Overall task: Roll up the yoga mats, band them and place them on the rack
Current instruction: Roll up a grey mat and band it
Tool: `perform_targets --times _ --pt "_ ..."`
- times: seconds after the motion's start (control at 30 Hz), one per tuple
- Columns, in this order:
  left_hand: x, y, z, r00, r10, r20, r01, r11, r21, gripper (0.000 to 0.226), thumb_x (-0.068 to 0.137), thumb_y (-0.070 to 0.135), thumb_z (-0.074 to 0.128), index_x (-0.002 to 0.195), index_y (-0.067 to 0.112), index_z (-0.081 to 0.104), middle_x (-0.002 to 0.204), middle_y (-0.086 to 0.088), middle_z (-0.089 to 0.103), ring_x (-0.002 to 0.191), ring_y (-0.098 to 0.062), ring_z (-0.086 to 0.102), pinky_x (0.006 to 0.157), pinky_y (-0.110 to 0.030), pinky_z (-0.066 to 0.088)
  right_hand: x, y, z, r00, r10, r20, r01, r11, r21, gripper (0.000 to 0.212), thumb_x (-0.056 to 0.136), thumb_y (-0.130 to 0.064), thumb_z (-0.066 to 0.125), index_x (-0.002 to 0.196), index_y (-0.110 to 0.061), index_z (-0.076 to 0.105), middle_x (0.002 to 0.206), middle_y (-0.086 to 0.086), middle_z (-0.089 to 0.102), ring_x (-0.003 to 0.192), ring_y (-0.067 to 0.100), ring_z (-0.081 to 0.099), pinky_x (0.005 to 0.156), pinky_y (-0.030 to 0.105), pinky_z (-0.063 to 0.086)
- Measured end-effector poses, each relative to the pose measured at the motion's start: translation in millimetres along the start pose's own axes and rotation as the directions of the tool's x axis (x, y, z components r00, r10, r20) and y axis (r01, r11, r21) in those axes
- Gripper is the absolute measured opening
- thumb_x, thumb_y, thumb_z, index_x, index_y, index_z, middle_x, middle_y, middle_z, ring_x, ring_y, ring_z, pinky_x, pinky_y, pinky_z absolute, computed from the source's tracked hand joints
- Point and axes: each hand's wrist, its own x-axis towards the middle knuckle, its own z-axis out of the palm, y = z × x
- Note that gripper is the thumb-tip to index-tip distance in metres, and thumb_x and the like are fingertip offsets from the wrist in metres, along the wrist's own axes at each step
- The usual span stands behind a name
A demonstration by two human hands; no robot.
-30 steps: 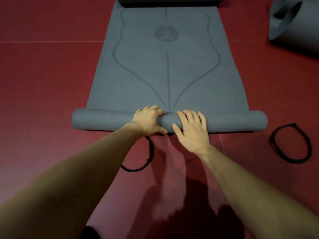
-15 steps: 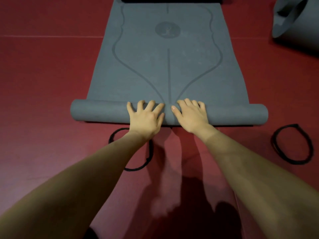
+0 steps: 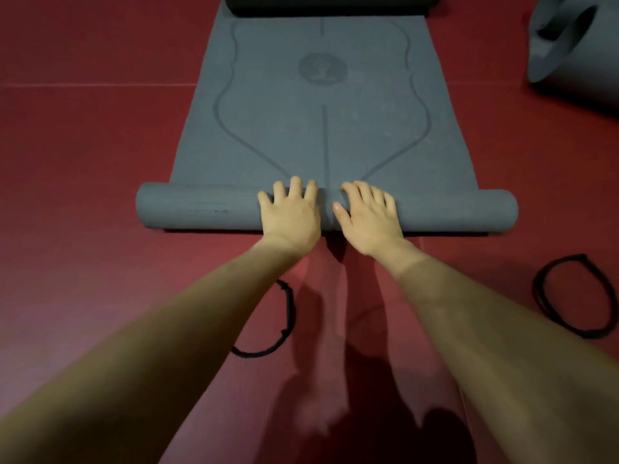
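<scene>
Palms pressed flat on the rolled part of a grey yoga mat: the left hand and the right hand lay side by side at the middle of the roll, close together but not touching. The fingers of both hands were spread and released over the top of the roll, grasping nothing, fingertips reaching to where the roll met the flat part of the mat.

That mat lay on the red floor, its near end wound into a low cylinder running left to right, the rest stretched flat away from the person. Darker curved guide lines, a straight centre line and a round emblem were printed on the flat surface. At the far end, a dark roll lay across the top edge of the picture.

One black band lay as a loop on the floor just under the left forearm, partly hidden by it. A second black band lay to the right, well apart from the mat. Another grey mat, loosely rolled with its open end showing, sat at the upper right corner.
</scene>
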Motion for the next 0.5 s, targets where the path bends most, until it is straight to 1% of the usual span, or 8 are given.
perform_targets --times 0.07,0.17,0.2,0.23,0.3,0.33,0.4,0.5 --pt "-8 2 5 0.998 0.030 -0.054 -0.032 0.999 -0.039 0.044 0.094 0.024 0.041 0.138 0.022 0.035 0.135 -0.005 0.041 0.122 -0.032 0.037 0.096 -0.046 0.030 10 2 -1 1.000 0.007 0.024 -0.007 1.000 0.021 0.044 0.099 -0.045 0.034 0.135 -0.021 0.041 0.138 -0.001 0.044 0.129 0.022 0.037 0.106 0.035 0.019" --pt "-5 0 12 0.999 0.036 -0.032 -0.038 0.998 -0.055 0.042 0.097 0.025 0.037 0.139 0.024 0.035 0.138 -0.003 0.041 0.131 -0.031 0.030 0.104 -0.050 0.023 18 3 0 0.999 0.017 0.042 -0.021 0.997 0.081 0.041 0.100 -0.043 0.034 0.133 -0.020 0.043 0.136 0.000 0.046 0.129 0.022 0.037 0.108 0.035 0.018" --pt "0 -1 14 0.999 0.034 -0.020 -0.035 0.998 -0.060 0.042 0.098 0.027 0.034 0.140 0.024 0.034 0.140 -0.003 0.040 0.134 -0.032 0.027 0.107 -0.051 0.020 18 3 0 1.000 0.013 0.010 -0.014 0.996 0.084 0.040 0.100 -0.040 0.036 0.131 -0.018 0.046 0.135 0.001 0.047 0.127 0.023 0.039 0.107 0.035 0.018" --pt "6 -1 14 1.000 0.031 -0.002 -0.031 0.997 -0.074 0.042 0.099 0.028 0.032 0.141 0.024 0.034 0.142 -0.003 0.040 0.136 -0.032 0.025 0.110 -0.052 0.016 15 3 -1 0.998 0.000 -0.067 0.003 0.999 0.048 0.037 0.098 -0.035 0.040 0.128 -0.016 0.051 0.132 0.004 0.050 0.124 0.025 0.044 0.105 0.036 0.021" --pt "24 -5 12 0.999 0.033 0.038 -0.029 0.995 -0.099 0.044 0.101 0.031 0.028 0.144 0.026 0.031 0.145 -0.002 0.038 0.139 -0.032 0.021 0.113 -0.052 0.011 5 4 -1 0.973 -0.041 -0.229 0.024 0.997 -0.080 0.034 0.088 -0.026 0.050 0.119 -0.014 0.057 0.124 0.006 0.056 0.113 0.027 0.053 0.096 0.037 0.029" --pt "33 -9 11 0.997 0.041 0.060 -0.035 0.994 -0.108 0.044 0.101 0.032 0.026 0.145 0.027 0.031 0.146 -0.002 0.038 0.140 -0.031 0.021 0.114 -0.052 0.010 -1 6 2 0.965 -0.062 -0.254 0.031 0.992 -0.121 0.037 0.084 -0.023 0.054 0.119 -0.014 0.057 0.123 0.006 0.057 0.111 0.027 0.054 0.093 0.037 0.030" --pt "49 -12 9 0.992 0.057 0.110 -0.043 0.992 -0.119 0.044 0.102 0.034 0.023 0.145 0.028 0.031 0.146 -0.001 0.039 0.140 -0.031 0.022 0.115 -0.052 0.009 -8 11 7 0.972 -0.087 -0.219 0.055 0.987 -0.149 0.051 0.080 -0.022 0.059 0.130 -0.013 0.053 0.131 0.006 0.055 0.119 0.027 0.051 0.096 0.037 0.031" --pt "63 -10 3 0.979 0.026 0.200 -0.001 0.992 -0.127 0.046 0.103 0.035 0.018 0.147 0.028 0.025 0.152 -0.001 0.030 0.143 -0.031 0.015 0.115 -0.052 0.003 -1 13 8 0.989 -0.079 -0.127 0.059 0.985 -0.160 0.071 0.078 -0.033 0.063 0.142 -0.011 0.042 0.143 0.007 0.046 0.132 0.026 0.042 0.105 0.041 0.033"
